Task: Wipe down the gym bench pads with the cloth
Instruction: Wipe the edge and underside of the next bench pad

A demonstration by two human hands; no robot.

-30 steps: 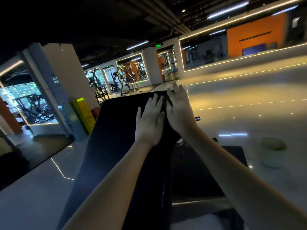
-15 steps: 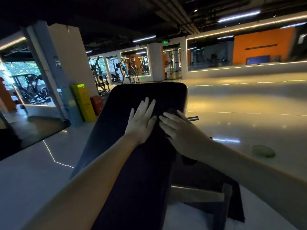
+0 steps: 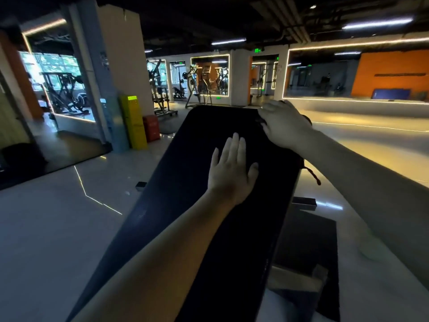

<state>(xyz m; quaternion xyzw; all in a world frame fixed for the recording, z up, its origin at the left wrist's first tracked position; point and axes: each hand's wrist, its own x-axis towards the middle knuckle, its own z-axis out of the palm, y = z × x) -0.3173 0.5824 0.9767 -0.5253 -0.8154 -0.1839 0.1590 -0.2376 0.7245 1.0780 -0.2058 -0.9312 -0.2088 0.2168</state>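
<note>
The black bench pad (image 3: 190, 182) slopes up and away from me through the middle of the view. My left hand (image 3: 232, 168) lies flat on the pad's upper half with its fingers straight and together. My right hand (image 3: 283, 123) is at the pad's top right corner, fingers curled over a dark cloth (image 3: 260, 120). Only small bits of the cloth peek out around the hand. It is hard to tell from the black pad. A dark red cord (image 3: 314, 176) hangs off the pad's right edge below my right forearm.
The bench's frame and a dark floor mat (image 3: 308, 242) lie to the lower right. A yellow box (image 3: 134, 122) and a red box (image 3: 151, 127) stand by a white pillar (image 3: 116, 66) on the left. Gym machines (image 3: 202, 87) fill the back. Glossy floor surrounds the bench.
My right hand has slid from the middle of the pad up to its top right corner. My left hand has stayed flat on the pad. The view has tilted.
</note>
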